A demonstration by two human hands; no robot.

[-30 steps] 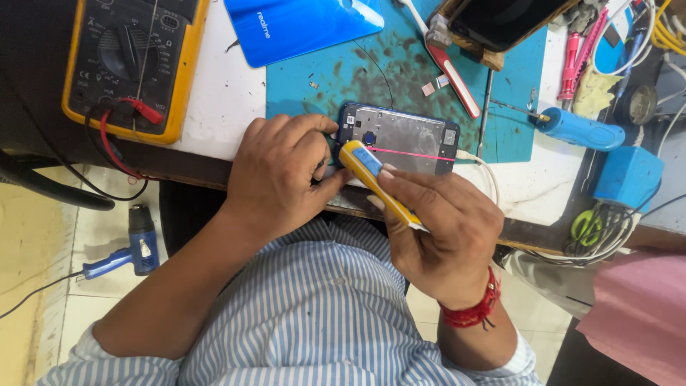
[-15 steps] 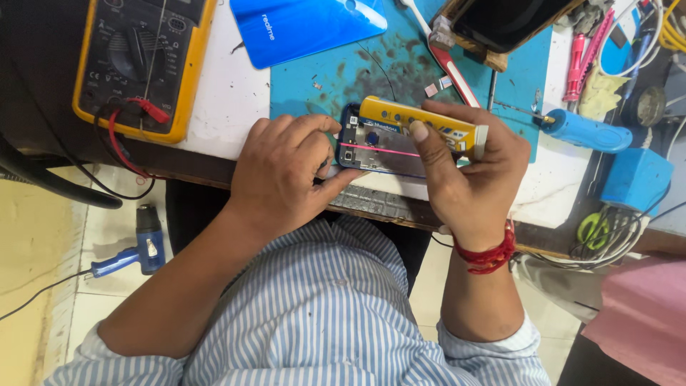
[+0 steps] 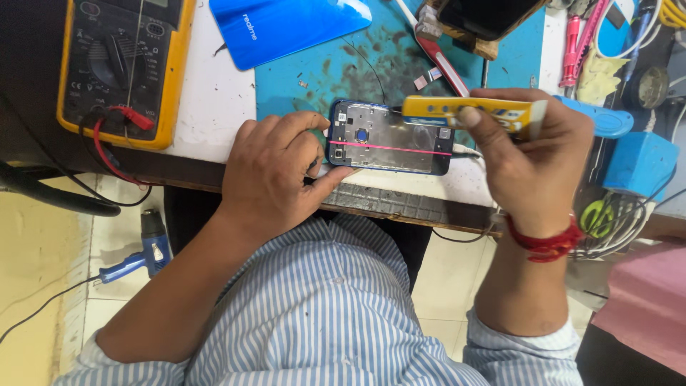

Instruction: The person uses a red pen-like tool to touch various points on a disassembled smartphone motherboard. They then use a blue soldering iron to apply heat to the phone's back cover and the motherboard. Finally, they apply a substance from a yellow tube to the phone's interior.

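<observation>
An opened blue phone (image 3: 389, 139) lies back-side up on a teal work mat (image 3: 336, 68), with a pink cable running along its length. My left hand (image 3: 282, 171) grips the phone's left end at the bench edge. My right hand (image 3: 529, 154) holds a yellow tool (image 3: 464, 111) level above the phone's right end, fingers wrapped round it.
A yellow multimeter (image 3: 118, 64) with red and black leads sits at the far left. A blue phone back cover (image 3: 286, 25) lies beyond the mat. Red-handled tweezers (image 3: 443, 61), a dark phone (image 3: 486, 14), blue tools (image 3: 636, 161) and cables crowd the right. A heat gun (image 3: 150, 246) lies on the floor.
My right hand lifted the yellow tool from pointing at the phone's near edge and turned it level, then carried it rightward above the phone. My left hand stayed on the phone.
</observation>
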